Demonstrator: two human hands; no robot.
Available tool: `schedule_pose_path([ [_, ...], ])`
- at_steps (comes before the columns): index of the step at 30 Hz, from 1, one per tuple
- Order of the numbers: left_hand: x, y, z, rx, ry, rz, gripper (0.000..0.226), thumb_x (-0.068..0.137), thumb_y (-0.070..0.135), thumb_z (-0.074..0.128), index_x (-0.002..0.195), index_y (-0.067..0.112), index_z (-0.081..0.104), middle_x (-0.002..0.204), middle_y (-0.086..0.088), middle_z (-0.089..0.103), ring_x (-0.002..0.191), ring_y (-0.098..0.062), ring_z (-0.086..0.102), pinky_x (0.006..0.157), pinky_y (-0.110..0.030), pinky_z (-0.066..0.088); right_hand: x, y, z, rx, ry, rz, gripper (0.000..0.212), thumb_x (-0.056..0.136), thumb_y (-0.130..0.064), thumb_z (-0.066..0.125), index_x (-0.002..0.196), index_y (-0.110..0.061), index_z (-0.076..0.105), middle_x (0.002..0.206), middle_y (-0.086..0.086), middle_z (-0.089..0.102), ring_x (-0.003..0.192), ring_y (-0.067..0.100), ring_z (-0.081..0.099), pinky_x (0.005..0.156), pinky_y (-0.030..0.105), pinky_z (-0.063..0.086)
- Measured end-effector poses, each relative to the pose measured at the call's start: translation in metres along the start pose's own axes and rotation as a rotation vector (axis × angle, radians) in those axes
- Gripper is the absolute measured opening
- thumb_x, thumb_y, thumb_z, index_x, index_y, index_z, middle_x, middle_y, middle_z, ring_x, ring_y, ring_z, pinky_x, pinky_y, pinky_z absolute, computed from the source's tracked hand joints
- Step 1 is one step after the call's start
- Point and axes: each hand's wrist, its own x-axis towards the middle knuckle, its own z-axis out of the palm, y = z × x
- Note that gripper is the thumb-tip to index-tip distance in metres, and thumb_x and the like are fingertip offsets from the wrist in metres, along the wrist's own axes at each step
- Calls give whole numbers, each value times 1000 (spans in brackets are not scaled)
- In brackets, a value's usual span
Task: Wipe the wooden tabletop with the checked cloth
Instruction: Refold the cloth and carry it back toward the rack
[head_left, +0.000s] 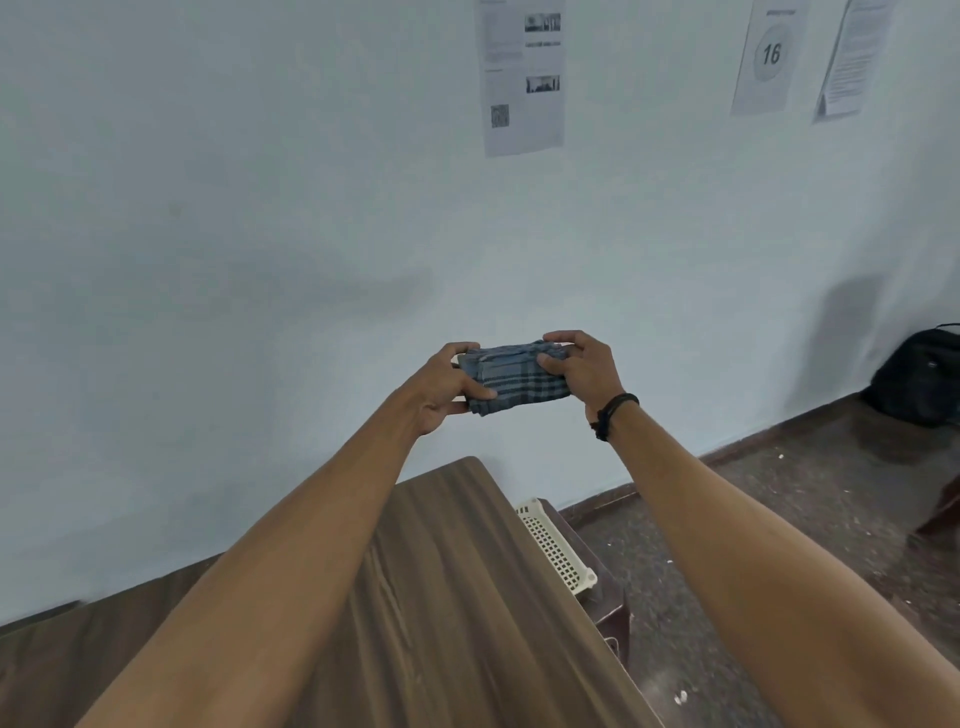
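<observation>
A person holds a folded checked cloth (514, 378) in both hands, raised in the air well above the far end of a wooden tabletop (467, 597) and in front of a pale wall (260, 234). The cloth, blue-grey with darker stripes, is bundled into a thick pad whose long axis runs side to side, tilted slightly down toward its right end. The left hand (445, 389) closes on the pad's left end, thumb laid across the near face; the right hand (584, 371) closes on its right end, fingers over the top and thumb pressed on the near face. A dark cord bracelet (613, 413) circles the right wrist. Both bare forearms reach up from the lower corners and are cut off by the frame.

The tabletop, dark brown with streaked grain, runs away from the camera and ends at the wall below the cloth; its near part is cut off and partly covered by the arms. Just beside its right edge sits a cream perforated plastic basket (556, 551), only partly visible, resting on something brown that is hard to make out. Above the cloth, printed sheets (522, 78) hang on the wall: one carries small photos and a QR code, its text too blurred to read; another to its right shows "16" in a circle (771, 53). A dark bag (922, 379) lies on the speckled floor (753, 519) at the wall, far right of the cloth.
</observation>
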Motion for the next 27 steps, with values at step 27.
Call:
schedule_pose_path([
  [27,259,-224,53,99,322,-391,75,69,-16,74,127,22,46,122,-12,55,108,-29,59,81,-45,59,186,306,-50,-196,-90,457,28,83,0,79,107,-8,69,107,16,73,102,30,70,91,44,58],
])
